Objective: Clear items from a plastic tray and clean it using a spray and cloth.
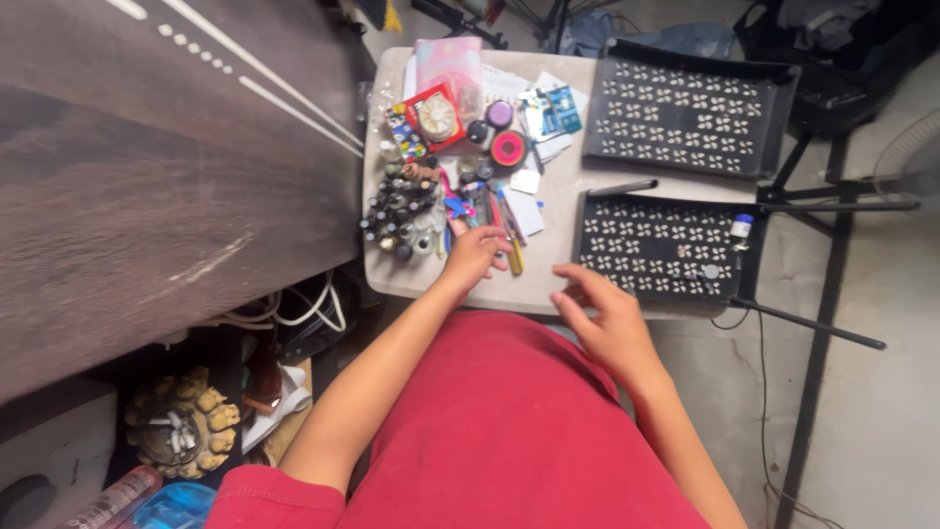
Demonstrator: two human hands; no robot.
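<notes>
- On table (548, 201), near edge: left hand (474, 257) lies palm down, fingers loosely curled, tips on a bunch of pens (506, 235). Grip not confirmed; fingers touch the pens, cannot tell if any pen is clamped.
- Right hand (602, 312) sits well apart from left hand, at table's near edge, fingers spread & bent, holding nothing. Fingertips rest on bare tabletop just left of near tray (666, 250).
- Pens: mixed colours, lying lengthwise under & just beyond left fingertips; one yellow-ish pen pokes out to the hand's right side.
- Left of left hand: cluster of small bottles (399, 211), dark caps, packed tight, upright.
- Beyond left hand: red round tin (508, 149), purple-lidded jar (500, 114), red box (435, 117) w/ round pale item inside, pink packet (449, 67) at far edge. White cards (526, 196) scattered between.
- Beyond right hand: near tray, black w/ white flower pattern, flat on table. Small white bottle (742, 226) w/ blue cap at its right end.
- Far tray (685, 108), same pattern, well beyond right hand, tilted at table's far corner.
- Black rod (622, 188) lies between the two trays.
- Below both arms: red garment (509, 441) fills lower frame.
</notes>
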